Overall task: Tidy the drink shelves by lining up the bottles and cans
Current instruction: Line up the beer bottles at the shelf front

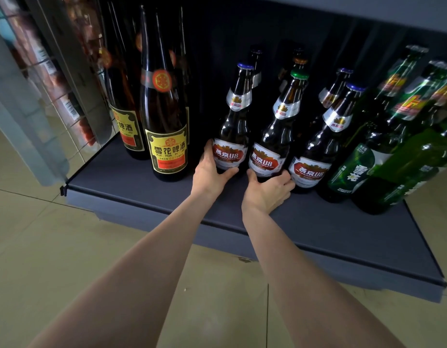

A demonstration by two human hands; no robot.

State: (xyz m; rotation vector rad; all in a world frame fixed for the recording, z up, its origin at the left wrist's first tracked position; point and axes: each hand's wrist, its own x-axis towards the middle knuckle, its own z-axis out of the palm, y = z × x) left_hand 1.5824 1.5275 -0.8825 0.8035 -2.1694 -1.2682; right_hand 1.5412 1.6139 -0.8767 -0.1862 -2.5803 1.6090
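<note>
Head view, looking down at a low dark shelf (pixel 132 197) above a tiled floor (pixel 41 247). The left hand (pixel 209 172) grips the base of the blue-capped brown bottle (pixel 233 136), its fingers (pixel 206 149) curled round the bottle's left side and the thumb lying across the front below the red-and-white label. The right hand (pixel 267 188) grips the base of the green-capped brown bottle (pixel 275 144), thumb at the bottle's left and fingers wrapped round its right side, just touching the neighbouring bottle. Both held bottles stand on the shelf, side by side, near its front row. To their right stands a third brown bottle (pixel 317 156) with a blue cap and the same label; further bottles of this kind stand behind, partly hidden in shadow. At the left of the shelf stand two tall dark bottles with yellow labels (pixel 165 136), one behind the other, apart from the held pair. At the right edge a group of green bottles (pixel 383 156) is crowded together; some carry shrink wrap round their necks. A wire rack (pixel 54 79) adjoins the shelf on the left; its contents are blurred.
</note>
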